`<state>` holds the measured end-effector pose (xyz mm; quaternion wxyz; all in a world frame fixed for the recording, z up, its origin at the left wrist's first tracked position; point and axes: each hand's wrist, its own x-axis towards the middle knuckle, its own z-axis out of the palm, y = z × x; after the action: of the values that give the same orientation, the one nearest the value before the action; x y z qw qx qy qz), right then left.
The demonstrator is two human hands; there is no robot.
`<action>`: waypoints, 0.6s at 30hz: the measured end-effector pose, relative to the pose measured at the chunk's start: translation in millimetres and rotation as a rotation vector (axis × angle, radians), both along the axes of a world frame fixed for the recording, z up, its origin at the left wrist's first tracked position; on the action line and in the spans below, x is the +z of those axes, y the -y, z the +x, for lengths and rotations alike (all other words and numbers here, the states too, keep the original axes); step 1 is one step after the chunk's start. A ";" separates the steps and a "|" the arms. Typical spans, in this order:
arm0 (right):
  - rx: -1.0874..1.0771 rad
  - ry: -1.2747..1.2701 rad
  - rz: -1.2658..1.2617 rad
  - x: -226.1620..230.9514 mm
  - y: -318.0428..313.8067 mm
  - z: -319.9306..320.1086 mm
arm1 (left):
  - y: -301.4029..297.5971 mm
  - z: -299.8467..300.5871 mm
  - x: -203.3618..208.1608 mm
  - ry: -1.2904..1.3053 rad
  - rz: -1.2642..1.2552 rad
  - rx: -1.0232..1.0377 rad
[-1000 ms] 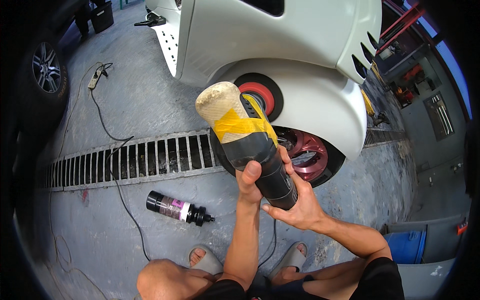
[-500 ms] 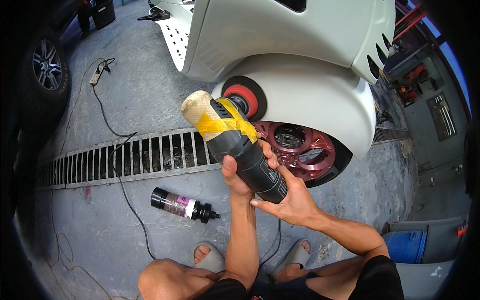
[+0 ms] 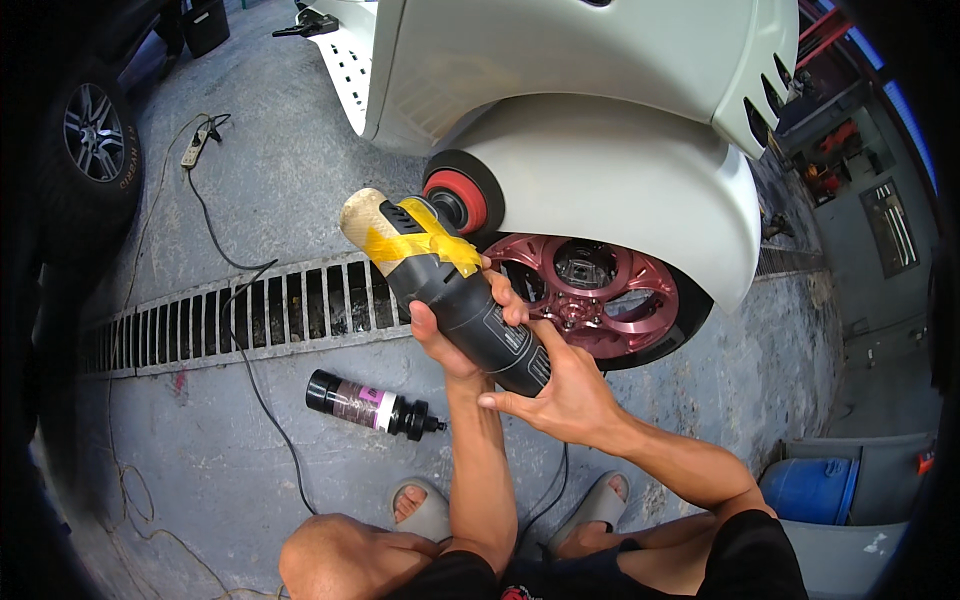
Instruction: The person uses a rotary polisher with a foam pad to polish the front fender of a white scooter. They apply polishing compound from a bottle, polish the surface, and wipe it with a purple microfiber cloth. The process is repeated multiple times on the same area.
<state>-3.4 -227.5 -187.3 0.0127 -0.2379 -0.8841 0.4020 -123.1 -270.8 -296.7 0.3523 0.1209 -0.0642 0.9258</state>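
Observation:
Both my hands grip a black car polisher [image 3: 462, 318] wrapped in yellow tape near its tan head. My left hand [image 3: 452, 352] is closed around the middle of the body from below, fingertips showing on the far side. Farther back, my right hand [image 3: 578, 392] wraps the rear end of the body. The polisher's red-backed round pad [image 3: 466, 190] is edge-on at the left end of the white wheel fender [image 3: 620, 180]; its black foam face seems to rest against the paint. Below the fender is a pink-red metal wheel [image 3: 627, 300].
A black squeeze bottle [image 3: 372, 405] lies on the floor left of my forearm. A metal drain grate [image 3: 260, 312] runs across the floor. A cable leads toward a power strip [image 3: 195, 148]. A car wheel [image 3: 95, 130] stands far left, a blue drum [image 3: 812, 490] at right.
The polisher and both hands have moved left, bringing the pad round to the fender's left end. More of the pink-red wheel shows. Both grips stay the same.

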 end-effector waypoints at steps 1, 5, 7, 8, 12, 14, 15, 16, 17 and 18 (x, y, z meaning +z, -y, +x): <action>-0.016 0.032 -0.020 -0.3 0.4 -0.6 | 0.2 -0.6 -1.7 -0.008 -0.035 0.012; -0.003 0.066 -0.012 -2.0 2.2 -4.3 | 2.2 -4.9 -8.1 -0.017 -0.050 0.025; -0.002 0.076 0.000 -3.1 3.6 -6.6 | 3.1 -7.8 -11.0 -0.009 -0.033 0.015; -0.002 0.073 0.006 -3.6 4.2 -7.5 | 3.2 -9.0 -12.2 -0.003 -0.020 0.008; -0.003 0.064 0.019 -5.1 6.4 -9.9 | 4.1 -13.5 -15.0 0.018 0.047 -0.024; -0.004 0.058 0.023 -5.2 7.1 -9.6 | 4.7 -13.7 -14.0 0.031 0.019 -0.022; -0.006 0.054 0.028 -5.0 7.3 -8.6 | 4.8 -13.1 -12.9 0.046 0.039 -0.033; -0.008 0.050 0.032 -4.4 7.4 -7.8 | 5.1 -12.2 -11.3 0.028 0.003 -0.018; -0.015 0.037 0.029 -3.8 7.3 -6.2 | 5.2 -10.5 -9.2 0.021 -0.009 -0.011; -0.023 0.026 0.026 -2.8 7.3 -4.7 | 5.2 -8.8 -6.8 0.020 0.005 -0.014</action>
<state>-8.1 -234.8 -190.1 0.0088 -0.2529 -0.8866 0.3873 -131.9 -276.1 -303.5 0.3576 0.1123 -0.0709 0.9244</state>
